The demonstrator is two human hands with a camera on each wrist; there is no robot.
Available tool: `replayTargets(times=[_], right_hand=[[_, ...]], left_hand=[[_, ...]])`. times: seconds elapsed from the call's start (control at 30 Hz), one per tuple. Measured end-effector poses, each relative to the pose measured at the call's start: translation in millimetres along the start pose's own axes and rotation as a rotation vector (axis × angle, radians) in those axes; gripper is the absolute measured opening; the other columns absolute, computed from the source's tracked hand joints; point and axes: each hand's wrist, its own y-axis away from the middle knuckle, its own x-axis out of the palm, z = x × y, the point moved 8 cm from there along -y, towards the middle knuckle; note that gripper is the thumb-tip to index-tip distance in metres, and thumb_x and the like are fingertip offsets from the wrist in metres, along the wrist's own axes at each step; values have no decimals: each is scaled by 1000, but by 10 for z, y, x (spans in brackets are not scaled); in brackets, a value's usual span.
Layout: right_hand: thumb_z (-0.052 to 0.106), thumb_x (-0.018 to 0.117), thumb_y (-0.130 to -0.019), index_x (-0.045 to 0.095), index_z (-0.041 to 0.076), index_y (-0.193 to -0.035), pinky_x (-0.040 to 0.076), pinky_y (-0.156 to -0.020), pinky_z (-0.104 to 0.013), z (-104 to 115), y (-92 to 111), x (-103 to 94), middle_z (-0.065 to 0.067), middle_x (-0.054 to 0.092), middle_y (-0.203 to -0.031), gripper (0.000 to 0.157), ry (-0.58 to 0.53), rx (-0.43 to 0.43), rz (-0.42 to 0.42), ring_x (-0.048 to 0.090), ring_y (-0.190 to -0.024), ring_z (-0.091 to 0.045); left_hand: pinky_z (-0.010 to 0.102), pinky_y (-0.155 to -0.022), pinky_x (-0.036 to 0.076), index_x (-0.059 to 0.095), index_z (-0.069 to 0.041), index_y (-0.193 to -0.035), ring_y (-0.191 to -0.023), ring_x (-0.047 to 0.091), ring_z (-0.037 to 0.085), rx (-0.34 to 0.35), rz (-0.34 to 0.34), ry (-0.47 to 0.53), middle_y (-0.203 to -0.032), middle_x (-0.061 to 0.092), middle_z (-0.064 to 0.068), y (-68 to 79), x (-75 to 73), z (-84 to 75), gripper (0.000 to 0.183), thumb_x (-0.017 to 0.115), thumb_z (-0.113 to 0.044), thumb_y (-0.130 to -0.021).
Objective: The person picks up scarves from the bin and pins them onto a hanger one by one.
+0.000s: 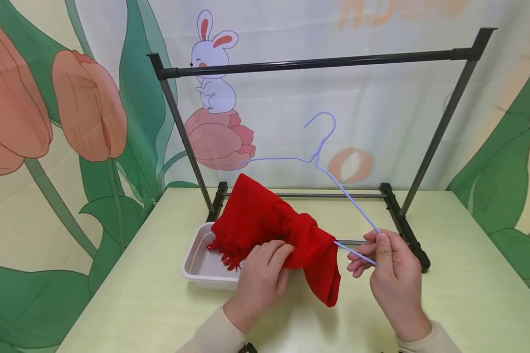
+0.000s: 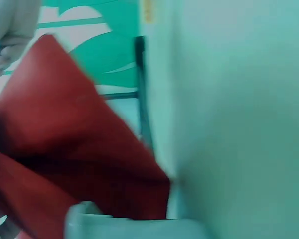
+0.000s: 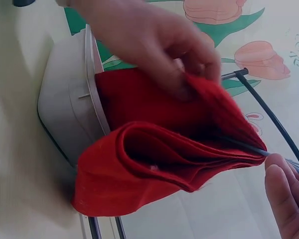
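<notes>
A folded red scarf (image 1: 265, 208) with a fringed end hangs over the lower bar of a thin lilac clothes hanger (image 1: 346, 196). My left hand (image 1: 262, 277) pinches the scarf's near layer; in the right wrist view the thumb lies on the red cloth (image 3: 139, 104) with the fingers behind its upper edge. My right hand (image 1: 395, 279) grips the hanger's right corner between thumb and fingers, holding it tilted, hook upward. Blurred red scarf (image 2: 74, 119) fills much of the left wrist view. The hanger's lower bar is mostly hidden under the scarf.
A pale plastic basin (image 1: 214, 282) stands on the table (image 1: 132, 294) at the left, partly under the scarf's fringe. Behind the hands rises a black clothes rack (image 1: 318, 63) with a high top bar. A printed curtain (image 1: 282, 29) hangs behind it.
</notes>
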Motion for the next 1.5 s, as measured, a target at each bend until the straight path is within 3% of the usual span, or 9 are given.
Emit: replayTargets(times=[0.2,0.4,0.53,0.63,0.77,0.97,1.2,1.37,1.5], right_hand=[[5,45,-115,64,-1,-105,59,-49,-26,-28,4,23,0,77,-75,22,22,54,-8,71,-51,-14],[6,46,-115,64,-6,-107,59,-50,-26,6,-22,91,0,77,-75,23,25,36,5,71,-51,-14],[8,46,-116,64,-4,-106,59,-48,-27,36,-45,118,0,77,-74,24,36,32,-3,71,-51,-13],[9,46,-116,64,-3,-105,59,-48,-27,50,-55,131,0,77,-74,25,43,46,-12,71,-51,-14],[10,47,-116,64,-4,-105,59,-49,-25,81,-59,135,8,75,-74,25,101,43,-23,69,-50,-12],[8,50,-114,67,-8,-102,53,-53,-16,130,-61,88,15,64,-66,26,227,-17,-88,60,-50,-3],[6,52,-113,69,-6,-99,47,-54,-16,83,-38,72,10,55,-65,26,284,-13,-98,55,-53,-2],[2,52,-111,69,-6,-99,44,-50,-18,93,-30,134,1,52,-64,22,279,-67,-56,49,-51,-3],[1,53,-111,70,-5,-100,43,-50,-19,117,-23,172,0,52,-64,21,278,-95,-41,48,-51,-3]], left_hand=[[28,-78,66,68,-11,-125,-86,72,17,-39,-63,63,-106,72,3,-424,-212,51,38,85,-10,-91],[26,-59,61,73,-13,-119,-69,64,13,49,-91,-109,-93,67,2,-990,-452,-48,18,74,-13,-101],[26,-57,60,74,-14,-111,-65,63,12,96,-47,-245,-90,66,1,-1188,-510,-251,11,73,-15,-100],[24,-56,59,76,-17,-110,-65,64,12,106,53,-325,-91,68,0,-1172,-446,-454,16,80,-21,-95],[20,-54,55,78,-23,-109,-65,64,8,129,168,-406,-91,70,-4,-1006,-313,-746,24,86,-34,-90],[19,-49,50,78,-20,-110,-60,60,5,185,148,-397,-90,71,-8,-817,-237,-995,17,77,-34,-99],[15,-51,49,80,-15,-115,-60,59,3,171,70,-225,-85,72,-8,-733,-157,-972,22,77,-27,-97],[16,-56,55,82,-15,-107,-64,67,4,80,-9,-143,-85,76,-6,-782,-200,-839,19,82,-29,-94],[19,-59,58,81,-16,-100,-67,69,7,-8,-58,-136,-84,76,-5,-898,-284,-715,14,81,-29,-96]])
